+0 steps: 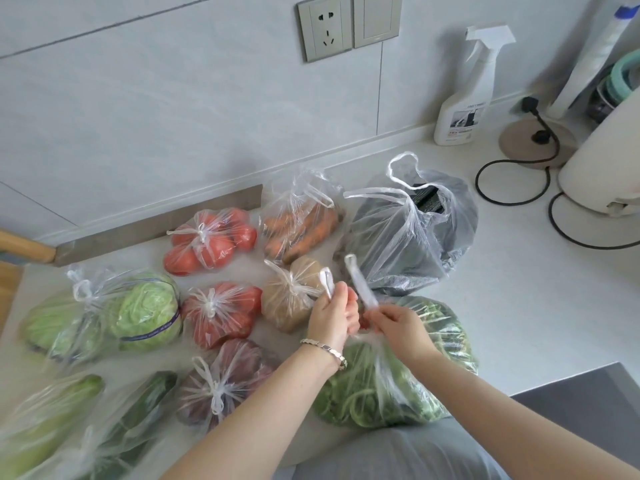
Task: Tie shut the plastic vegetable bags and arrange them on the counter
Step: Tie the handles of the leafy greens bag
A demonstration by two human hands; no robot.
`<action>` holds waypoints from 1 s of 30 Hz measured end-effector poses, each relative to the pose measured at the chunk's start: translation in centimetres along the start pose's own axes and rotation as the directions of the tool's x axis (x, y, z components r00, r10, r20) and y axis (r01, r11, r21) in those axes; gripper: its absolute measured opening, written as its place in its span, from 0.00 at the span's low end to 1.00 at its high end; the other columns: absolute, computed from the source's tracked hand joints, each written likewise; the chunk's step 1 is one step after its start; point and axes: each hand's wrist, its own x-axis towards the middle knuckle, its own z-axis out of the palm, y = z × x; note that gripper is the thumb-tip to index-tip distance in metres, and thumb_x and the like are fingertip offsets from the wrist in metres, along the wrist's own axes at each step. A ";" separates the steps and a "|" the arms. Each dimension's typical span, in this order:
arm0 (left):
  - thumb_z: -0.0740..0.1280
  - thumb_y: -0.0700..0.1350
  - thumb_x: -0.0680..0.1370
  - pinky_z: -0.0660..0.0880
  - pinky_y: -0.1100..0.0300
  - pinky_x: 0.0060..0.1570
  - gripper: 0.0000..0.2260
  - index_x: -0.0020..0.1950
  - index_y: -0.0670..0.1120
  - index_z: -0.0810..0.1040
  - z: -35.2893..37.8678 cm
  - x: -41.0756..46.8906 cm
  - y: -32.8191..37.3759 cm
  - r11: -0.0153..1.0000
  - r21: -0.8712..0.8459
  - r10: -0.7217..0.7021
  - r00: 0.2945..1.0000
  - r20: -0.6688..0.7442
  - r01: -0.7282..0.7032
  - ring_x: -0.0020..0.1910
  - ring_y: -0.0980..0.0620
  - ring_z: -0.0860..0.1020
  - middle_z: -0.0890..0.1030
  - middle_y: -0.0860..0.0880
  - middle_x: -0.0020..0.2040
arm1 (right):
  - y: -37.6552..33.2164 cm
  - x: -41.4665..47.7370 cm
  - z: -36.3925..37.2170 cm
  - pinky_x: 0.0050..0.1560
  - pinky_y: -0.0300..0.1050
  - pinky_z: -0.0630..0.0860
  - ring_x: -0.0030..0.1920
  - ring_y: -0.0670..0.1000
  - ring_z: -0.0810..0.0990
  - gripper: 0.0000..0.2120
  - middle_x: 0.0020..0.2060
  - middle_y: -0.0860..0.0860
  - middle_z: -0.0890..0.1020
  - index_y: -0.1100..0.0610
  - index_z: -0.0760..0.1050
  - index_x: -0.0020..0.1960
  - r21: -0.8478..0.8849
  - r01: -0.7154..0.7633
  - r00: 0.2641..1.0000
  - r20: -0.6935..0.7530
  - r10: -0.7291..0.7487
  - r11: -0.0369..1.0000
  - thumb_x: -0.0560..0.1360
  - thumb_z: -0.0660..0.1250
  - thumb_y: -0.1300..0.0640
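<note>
Leafy-greens bag (408, 372) lies on the counter (519, 271) near its front edge, just below both hands. The left hand (333, 317) pinches the left handle (326, 280) and the right hand (398, 327) pinches the right handle (360, 284). Both strips point up and away, side by side and apart, seemingly ready to be crossed; neither hand is nearer.

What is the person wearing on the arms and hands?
Both forearms are bare, with no sleeves or gloves in view. The left hand has a silver-coloured link bracelet at its wrist. The right hand and its wrist wear nothing.
</note>
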 end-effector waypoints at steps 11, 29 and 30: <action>0.52 0.45 0.82 0.58 0.68 0.20 0.17 0.32 0.46 0.63 3.4 1.5 2.8 0.987 -0.111 -0.108 0.992 0.067 0.115 0.16 0.60 0.60 0.62 0.56 0.16 | 0.1 -0.8 -0.1 0.32 0.40 0.60 0.27 0.45 0.62 0.19 0.25 0.45 0.64 0.57 0.63 0.31 -0.330 0.274 0.945 0.268 -0.189 0.903 0.76 0.63 0.49; 0.66 0.46 0.75 0.66 0.71 0.38 0.10 0.48 0.42 0.83 -2.1 -1.1 -2.0 0.488 0.808 0.231 0.942 0.245 -0.330 0.41 0.55 0.73 0.76 0.47 0.43 | 1.1 -0.8 -0.8 0.30 0.34 0.72 0.25 0.46 0.72 0.12 0.24 0.52 0.77 0.64 0.80 0.34 0.215 0.055 0.998 0.020 -0.061 0.975 0.74 0.67 0.60; 0.66 0.45 0.75 0.65 0.70 0.37 0.09 0.46 0.41 0.83 -2.0 -1.2 -2.0 0.474 0.809 0.264 0.933 0.245 -0.346 0.39 0.56 0.72 0.75 0.47 0.42 | 1.0 -0.8 -0.6 0.29 0.35 0.72 0.25 0.45 0.72 0.12 0.22 0.49 0.77 0.62 0.80 0.33 0.203 0.067 0.998 0.008 -0.070 0.977 0.74 0.66 0.60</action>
